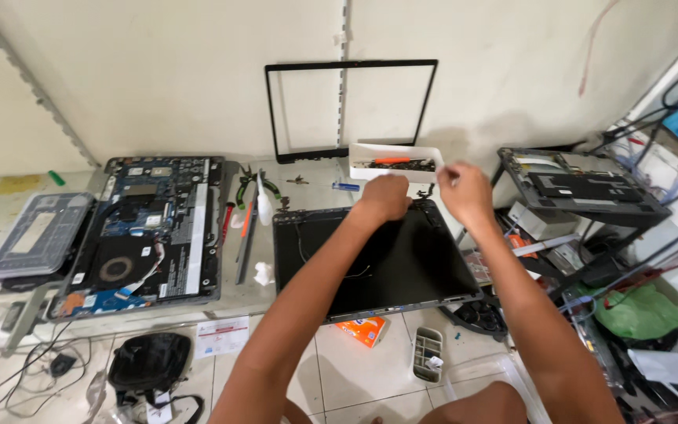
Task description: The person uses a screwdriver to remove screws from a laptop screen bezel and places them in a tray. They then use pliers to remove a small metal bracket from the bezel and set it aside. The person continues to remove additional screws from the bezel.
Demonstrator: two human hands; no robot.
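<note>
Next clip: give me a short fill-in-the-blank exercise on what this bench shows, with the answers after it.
1. The empty black screen frame leans against the ____.
2. The white tray of small parts sits just beyond the ____ hand.
3. The opened laptop base, its round fan showing, lies to the ____ of the dark laptop lid.
4. The right hand is at the lid's far ____ corner.

Answers: wall; left; left; right
</note>
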